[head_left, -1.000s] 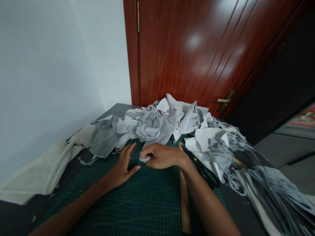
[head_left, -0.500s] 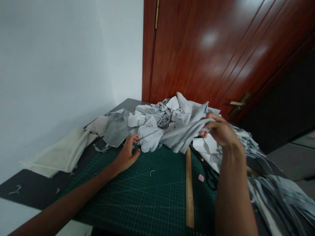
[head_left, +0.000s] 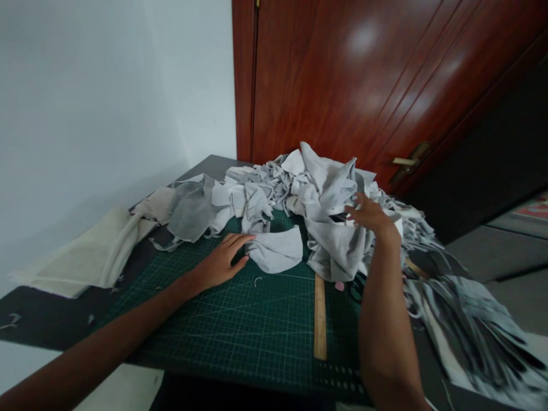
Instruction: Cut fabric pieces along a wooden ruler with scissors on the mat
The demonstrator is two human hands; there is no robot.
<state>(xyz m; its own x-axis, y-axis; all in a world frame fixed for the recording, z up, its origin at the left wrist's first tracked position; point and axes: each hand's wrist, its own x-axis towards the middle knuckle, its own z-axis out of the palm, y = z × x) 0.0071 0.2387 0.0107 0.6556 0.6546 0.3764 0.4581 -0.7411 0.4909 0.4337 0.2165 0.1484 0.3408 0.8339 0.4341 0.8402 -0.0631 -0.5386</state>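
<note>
One flat, pale grey cloth piece (head_left: pixel 277 251) is lying beside the left fingers (head_left: pixel 240 240), which are touching its edge, unclenched; the right fingers (head_left: pixel 358 209) are spreading loosely at a crumpled grey fabric heap (head_left: pixel 336 245).

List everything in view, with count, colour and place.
Wall: one stretch, white, back left
Door: one, red-brown, behind table
Door handle: one, brass-coloured, door's right
Cabinet front: grey, far right
Table: one, dark grey, below
Cutting mat: one, green, on table
Ruler: one, wood-coloured, on mat
Pink piece: one, right of ruler
Fabric piece: one, light grey, on mat
Fabric heap: uncountable, grey and white, table's back
Cream cloth: layers uncountable, left
Strip bundle: uncountable, mostly grey, right
Left hand: one, at fabric piece
Right hand: one, by heap
</note>
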